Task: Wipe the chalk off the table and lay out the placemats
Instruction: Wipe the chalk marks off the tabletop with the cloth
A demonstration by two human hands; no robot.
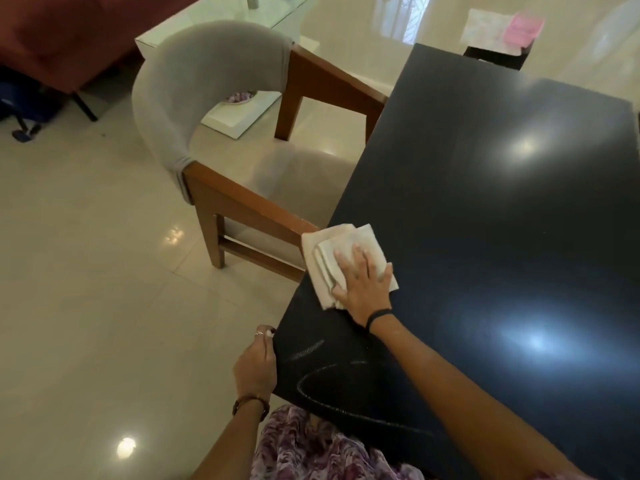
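Pressing hand: the right hand (pixel 363 284) lies flat, fingers spread wide, palm down on a folded pale cloth (pixel 341 263), gripping nothing, only bearing on it.
Cloth: under and ahead of that hand, at the left edge of the dark table (pixel 502 209), one corner hanging just past the edge.
Chalk: curved white chalk marks (pixel 332 375) lie behind the wrist, near the table's close corner; a short smudge sits just beside them. These look unwiped.
Bracing hand: the left hand (pixel 256 367) curls closed around the table's near corner, below and left of the wiping hand.
Doing it well: I would draw the cloth back over the marks with even palm pressure, in overlapping strokes, refolding to a clean face as it loads.
Placemats: pink and pale sheets (pixel 502 31) far beyond the fingertips, past the table's far end, may be these; I cannot tell.
Chair: a grey chair (pixel 207 98) stands left of the cloth.
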